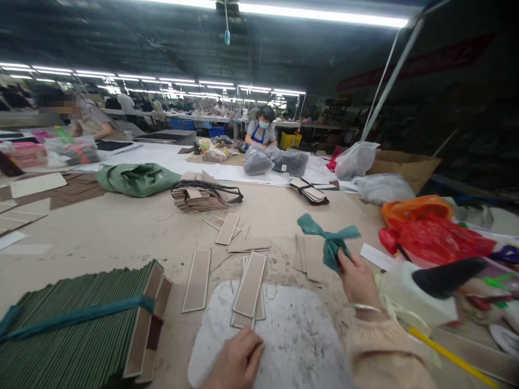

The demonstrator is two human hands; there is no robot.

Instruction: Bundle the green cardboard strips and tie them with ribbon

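Observation:
My right hand [359, 275] pinches a knotted teal cloth strip [330, 237], its ends sticking out above the fingers. Low in the middle, my left hand [239, 357] is closed with curled fingers over a white board [300, 329]. Whether anything is inside it is hidden. Just beyond its knuckles, several flat beige panels with pale edges [250, 283] overlap on the board. Another beige panel [197, 281] lies to their left. At the lower left stands a thick stack of green-edged panels [77, 324], bound by a teal strip [81, 320].
Farther up the table are a strapped beige bundle [198, 194], a green bag [138, 179] and a smaller tied bundle [310, 190]. On the right sit a red plastic bag [441, 237], a white container [421, 294] and a yellow stick [450, 356]. A co-worker [261, 129] sits opposite.

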